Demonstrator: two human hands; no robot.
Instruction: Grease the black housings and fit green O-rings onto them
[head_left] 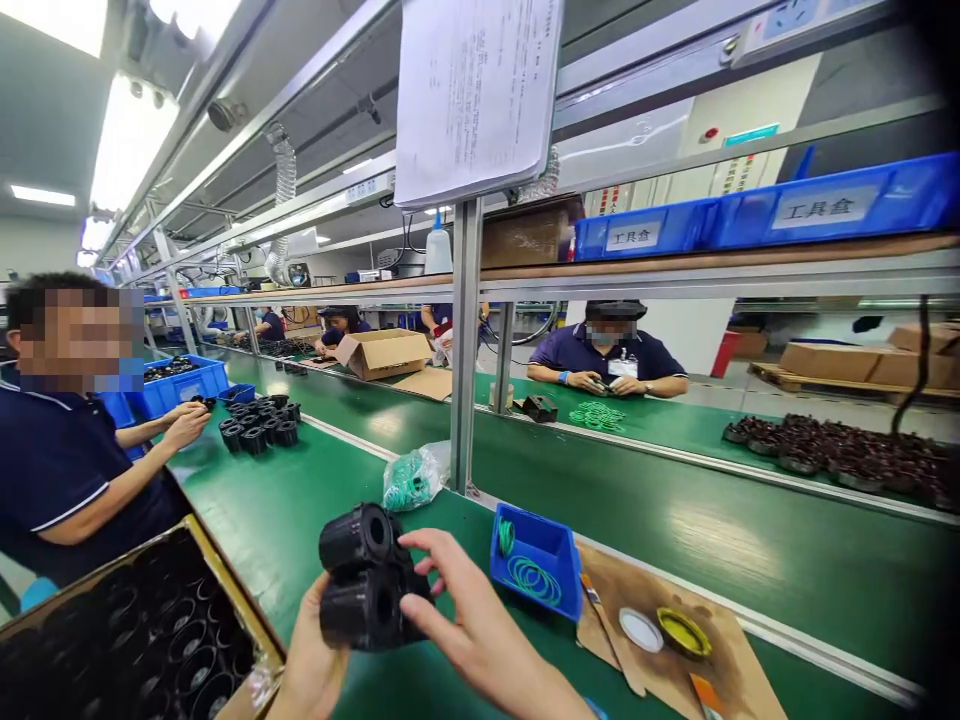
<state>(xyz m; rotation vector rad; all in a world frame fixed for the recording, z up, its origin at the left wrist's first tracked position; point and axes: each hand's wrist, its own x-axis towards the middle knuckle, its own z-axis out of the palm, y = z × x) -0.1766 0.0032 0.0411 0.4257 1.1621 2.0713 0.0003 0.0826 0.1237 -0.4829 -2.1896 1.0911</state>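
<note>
Several black cylindrical plastic parts (358,608) with round holes in their ends are bunched together above the green bench. My left hand (309,655) is wrapped round them from the left and below, closed on them. From the right, my right hand (480,615) has its thumb and fingers on the right-hand parts of the bunch, with its fingertips partly hidden behind them. Just right of that hand stands a small blue bin (555,540) holding green rings (534,578).
A carton (225,575) of black parts is at lower left. Cardboard (720,670) at right bears a brush (592,590), a white lid (641,630) and a yellow-rimmed tin (684,634). A metal post (465,400) rises behind a bag of green rings (411,478). Co-workers sit left and opposite.
</note>
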